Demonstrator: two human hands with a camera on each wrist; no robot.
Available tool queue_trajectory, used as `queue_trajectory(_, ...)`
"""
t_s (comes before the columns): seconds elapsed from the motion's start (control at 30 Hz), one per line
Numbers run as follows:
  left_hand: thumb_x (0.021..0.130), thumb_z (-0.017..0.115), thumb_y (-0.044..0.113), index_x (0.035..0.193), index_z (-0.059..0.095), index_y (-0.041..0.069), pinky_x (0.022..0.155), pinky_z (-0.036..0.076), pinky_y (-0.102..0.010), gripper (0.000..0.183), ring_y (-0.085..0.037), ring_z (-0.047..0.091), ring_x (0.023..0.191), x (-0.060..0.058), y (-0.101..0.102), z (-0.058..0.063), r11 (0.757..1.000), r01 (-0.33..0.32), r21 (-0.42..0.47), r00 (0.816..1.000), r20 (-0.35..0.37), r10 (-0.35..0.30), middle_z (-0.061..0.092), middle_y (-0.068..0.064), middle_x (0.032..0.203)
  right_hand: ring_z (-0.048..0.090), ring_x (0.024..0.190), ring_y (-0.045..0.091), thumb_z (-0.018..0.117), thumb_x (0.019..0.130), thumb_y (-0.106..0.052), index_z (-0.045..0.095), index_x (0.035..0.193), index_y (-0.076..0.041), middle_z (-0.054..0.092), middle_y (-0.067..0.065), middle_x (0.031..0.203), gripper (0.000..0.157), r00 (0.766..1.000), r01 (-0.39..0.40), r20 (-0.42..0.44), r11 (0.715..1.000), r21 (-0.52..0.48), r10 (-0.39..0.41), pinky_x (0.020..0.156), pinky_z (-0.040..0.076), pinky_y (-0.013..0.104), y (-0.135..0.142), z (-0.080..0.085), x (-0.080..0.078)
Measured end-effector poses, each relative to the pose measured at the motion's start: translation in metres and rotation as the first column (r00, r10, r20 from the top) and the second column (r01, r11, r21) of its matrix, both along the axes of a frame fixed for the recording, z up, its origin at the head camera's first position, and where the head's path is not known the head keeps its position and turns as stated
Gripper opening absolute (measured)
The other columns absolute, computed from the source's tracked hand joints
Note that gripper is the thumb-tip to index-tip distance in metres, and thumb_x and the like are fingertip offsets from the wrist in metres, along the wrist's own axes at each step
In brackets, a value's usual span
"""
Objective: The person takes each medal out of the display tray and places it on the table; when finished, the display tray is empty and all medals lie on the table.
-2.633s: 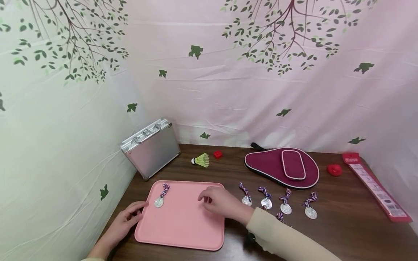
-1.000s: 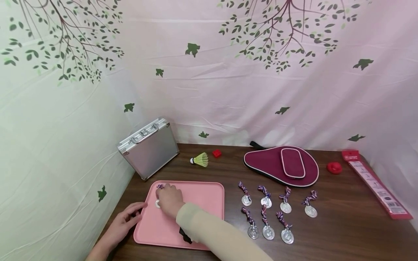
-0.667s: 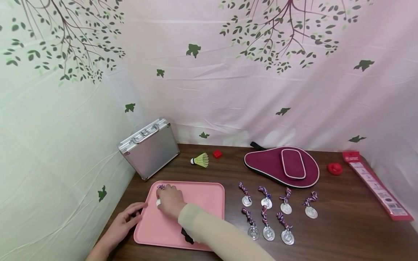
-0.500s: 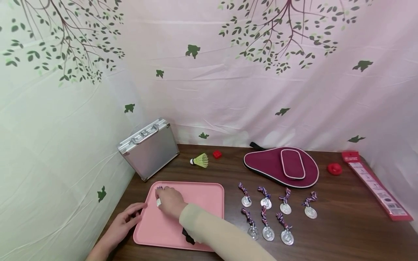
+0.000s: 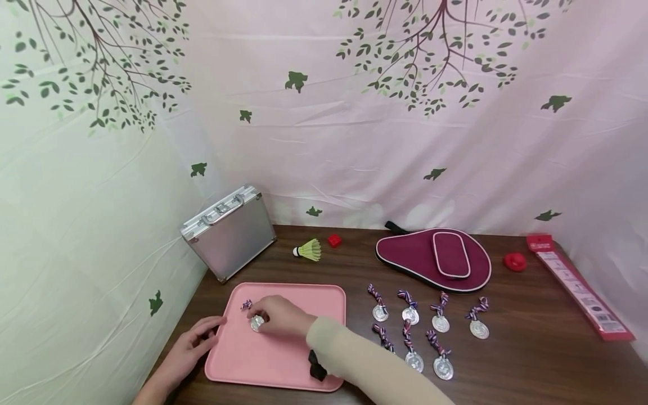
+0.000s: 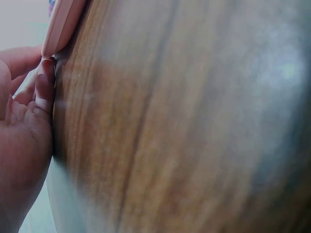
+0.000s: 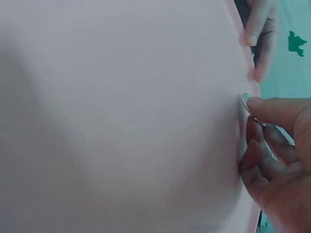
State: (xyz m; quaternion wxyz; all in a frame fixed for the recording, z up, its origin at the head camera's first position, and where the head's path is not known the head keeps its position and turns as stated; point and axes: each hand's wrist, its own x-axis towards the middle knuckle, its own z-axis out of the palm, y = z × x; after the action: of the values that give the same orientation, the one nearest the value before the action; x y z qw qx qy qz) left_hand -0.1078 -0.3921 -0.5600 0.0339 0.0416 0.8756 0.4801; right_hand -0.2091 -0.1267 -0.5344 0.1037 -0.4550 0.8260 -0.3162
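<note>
A pink tray (image 5: 283, 368) lies on the table. Over its left part my right hand (image 5: 283, 316) pinches a silver medal (image 5: 256, 323) by its disc; the medal's striped ribbon (image 5: 246, 305) shows just past the fingertips. In the right wrist view the disc (image 7: 247, 100) stands tilted between thumb and fingers of the right hand (image 7: 282, 160), close to the tray surface. My left hand (image 5: 189, 344) rests at the tray's left edge with relaxed fingers. The left wrist view has its fingertips touching the tray rim (image 6: 63, 24).
Several ribboned medals (image 5: 440, 324) lie in two rows right of the tray. Behind stand or lie a silver case (image 5: 233, 233), a yellow shuttlecock (image 5: 307, 250), a red block (image 5: 334, 241), a maroon paddle case (image 5: 410, 250), a red round object (image 5: 515, 261) and a red package (image 5: 582, 289).
My right hand reached left across the tray to the medal lying there, took hold of it, and has now drawn it slightly right and toward me. The left hand stays at the edge.
</note>
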Motion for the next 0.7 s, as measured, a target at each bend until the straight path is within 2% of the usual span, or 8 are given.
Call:
queue_trajectory(0.1, 0.092, 0.062, 0.017, 0.127, 0.06, 0.016, 0.081, 0.04, -0.021, 0.035, -0.012, 0.051, 0.101, 0.0, 0.0, 0.0, 1.0, 0.001, 0.008, 1.0, -0.008, -0.001, 0.054, -0.002, 0.13, 0.05, 0.073, 0.0, 0.072, 0.081, -0.007, 0.071, 0.107, -0.016, 0.06, -0.01, 0.082, 0.027, 0.998, -0.019, 0.058, 1.0, -0.021, 0.021, 0.067, 0.04, 0.013, 0.021, 0.004, 0.003)
queue_trajectory(0.23, 0.092, 0.062, 0.013, 0.127, 0.06, 0.012, 0.08, 0.04, -0.02, 0.035, -0.012, 0.051, 0.099, 0.0, 0.0, -0.001, 0.999, 0.027, 0.019, 0.998, -0.051, -0.026, 0.054, -0.006, 0.128, 0.051, 0.075, -0.001, 0.073, 0.08, -0.007, 0.071, 0.107, -0.016, 0.06, -0.011, 0.085, 0.028, 0.996, -0.03, 0.084, 0.999, -0.028, 0.032, 0.068, 0.041, 0.013, 0.052, 0.009, 0.008)
queue_trajectory(0.53, 0.093, 0.06, 0.012, 0.129, 0.058, 0.009, 0.08, 0.039, -0.019, 0.036, -0.012, 0.05, 0.1, 0.002, -0.002, -0.003, 0.998, 0.063, 0.031, 0.995, -0.083, -0.06, 0.053, -0.008, 0.129, 0.06, 0.078, 0.003, 0.072, 0.078, -0.002, 0.071, 0.104, -0.012, 0.064, -0.008, 0.093, 0.028, 0.995, -0.011, 0.095, 0.998, -0.06, 0.017, 0.068, 0.047, 0.014, 0.135, 0.032, 0.026)
queue_trajectory(0.7, 0.094, 0.059, 0.01, 0.129, 0.057, 0.008, 0.079, 0.039, -0.019, 0.035, -0.012, 0.05, 0.099, 0.001, 0.001, -0.004, 0.996, 0.08, 0.032, 0.992, -0.101, -0.076, 0.053, -0.01, 0.128, 0.058, 0.072, 0.005, 0.072, 0.079, -0.006, 0.07, 0.103, -0.016, 0.062, -0.008, 0.089, 0.027, 0.997, 0.01, 0.072, 0.995, -0.104, -0.003, 0.064, 0.047, 0.017, 0.194, 0.033, 0.03)
